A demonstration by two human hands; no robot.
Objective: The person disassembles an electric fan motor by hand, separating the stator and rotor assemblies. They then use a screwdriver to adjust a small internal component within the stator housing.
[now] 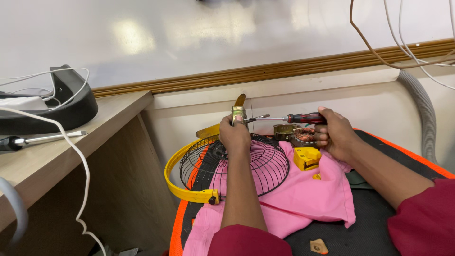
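- Screwdriver [289, 118] with a red and black handle lies level across the middle of the view, its handle clamped in the right hand [335, 134] and its thin shaft pointing left.
- Its tip meets a small metal part [238, 114] that the left hand [234, 137] grips from the near side; the fingers wrap the part, so its lower half is hidden.
- A yellow blade-like piece [240, 100] sticks up just behind that part.
- Both hands are closed, each on its own thing, and they stand a little apart, joined only by the screwdriver.
- Under the left hand sits a black wire fan guard [265, 166], dome side up, with a yellow rim [182, 189] curving around its left and near edge.
- Between the hands, just past the guard, a motor with copper windings [303, 135] rests beside a round metal housing [283, 130].
- A yellow plastic block [306, 158] lies just near of the motor, on a pink cloth [327, 194] spread below the guard.
- The cloth covers a black mat with an orange border [176, 227], which carries all of this.
- To the left, a wooden surface [113, 114] holds a second screwdriver [42, 139], a black curved casing [71, 109] and white cables [80, 166].
- On the far right, a grey ribbed hose [424, 109] runs down the wall.
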